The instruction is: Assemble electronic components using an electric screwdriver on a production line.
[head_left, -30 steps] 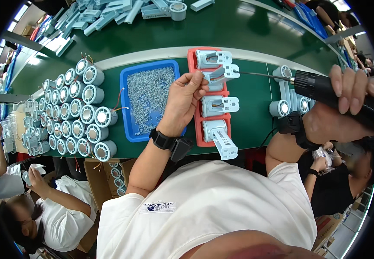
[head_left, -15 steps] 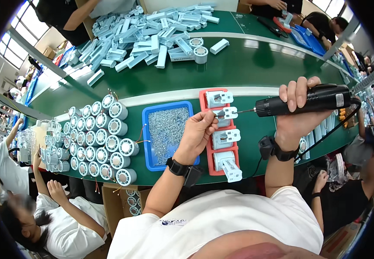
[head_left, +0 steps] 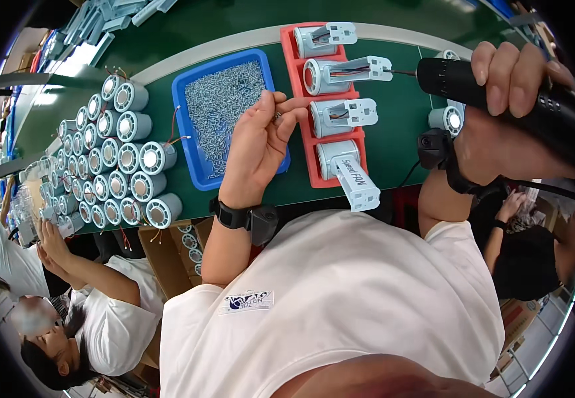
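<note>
The right hand (head_left: 521,86) is gripping a black electric screwdriver (head_left: 456,86), its bit pointing at a pale-blue fan unit (head_left: 340,71) sitting between the hands. The left hand (head_left: 259,146), loosely curling, contents unclear, is partly blocking a blue screw bin (head_left: 187,126).

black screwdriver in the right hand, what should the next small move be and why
Probably a light, straight push of the black power screwdriver by the right hand: its bit points at, and seems to meet, the end of the second light-blue unit from the top in the red tray. The left hand is off that unit, clear of the bit.
</note>
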The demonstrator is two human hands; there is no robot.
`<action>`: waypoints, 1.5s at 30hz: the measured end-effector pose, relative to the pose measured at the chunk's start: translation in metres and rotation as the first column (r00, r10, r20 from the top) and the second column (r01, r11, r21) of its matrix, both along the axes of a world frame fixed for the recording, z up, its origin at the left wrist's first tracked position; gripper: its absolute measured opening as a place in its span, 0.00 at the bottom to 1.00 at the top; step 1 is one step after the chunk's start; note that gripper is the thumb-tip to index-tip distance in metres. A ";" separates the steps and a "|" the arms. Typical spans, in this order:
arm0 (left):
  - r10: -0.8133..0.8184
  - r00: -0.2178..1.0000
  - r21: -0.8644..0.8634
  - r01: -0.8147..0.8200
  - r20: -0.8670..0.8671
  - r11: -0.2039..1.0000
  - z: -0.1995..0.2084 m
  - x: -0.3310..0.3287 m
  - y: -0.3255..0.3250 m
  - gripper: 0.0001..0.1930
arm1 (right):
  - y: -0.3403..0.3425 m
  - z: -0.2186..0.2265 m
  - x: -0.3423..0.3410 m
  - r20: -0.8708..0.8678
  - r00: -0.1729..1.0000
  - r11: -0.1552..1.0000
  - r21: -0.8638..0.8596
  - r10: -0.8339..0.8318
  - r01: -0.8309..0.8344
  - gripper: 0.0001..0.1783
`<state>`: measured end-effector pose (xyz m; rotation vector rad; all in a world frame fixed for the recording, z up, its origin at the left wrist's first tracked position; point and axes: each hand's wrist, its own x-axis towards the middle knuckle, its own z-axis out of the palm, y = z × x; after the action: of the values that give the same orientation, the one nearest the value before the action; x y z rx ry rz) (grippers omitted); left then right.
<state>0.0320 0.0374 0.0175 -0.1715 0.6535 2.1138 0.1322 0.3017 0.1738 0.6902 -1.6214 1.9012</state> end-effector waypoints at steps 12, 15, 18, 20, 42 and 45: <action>0.014 0.978 -0.209 -0.059 -0.209 0.976 0.013 -0.006 0.033 0.11 | 0.017 -0.015 -0.008 0.017 0.995 0.990 0.099 0.101 -0.102 0.45; 0.023 0.980 -0.218 -0.067 -0.198 0.974 0.007 -0.011 0.040 0.12 | 0.021 -0.012 -0.008 0.051 0.993 0.986 0.120 0.107 -0.113 0.44; -0.007 0.979 -0.162 -0.027 -0.206 0.986 -0.001 -0.016 0.047 0.12 | 0.024 -0.007 -0.009 0.098 0.989 0.980 0.151 0.113 -0.127 0.43; 0.008 0.976 -0.173 -0.047 -0.218 0.984 -0.002 -0.013 0.052 0.12 | 0.023 -0.006 -0.008 0.129 0.984 0.975 0.167 0.123 -0.144 0.42; -0.091 0.954 -0.083 0.070 -0.286 0.994 0.007 -0.010 0.047 0.15 | 0.009 -0.008 -0.004 0.036 0.989 0.902 -0.416 0.146 -0.118 0.32; -0.058 0.996 -0.103 0.051 -0.071 0.993 0.032 0.002 0.038 0.21 | 0.007 0.000 -0.004 0.048 0.984 0.917 -0.374 0.170 -0.140 0.36</action>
<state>0.0340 0.0750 0.0498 -0.1308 0.8015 2.0434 0.1281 0.3083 0.1738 0.6019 -1.2271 2.2939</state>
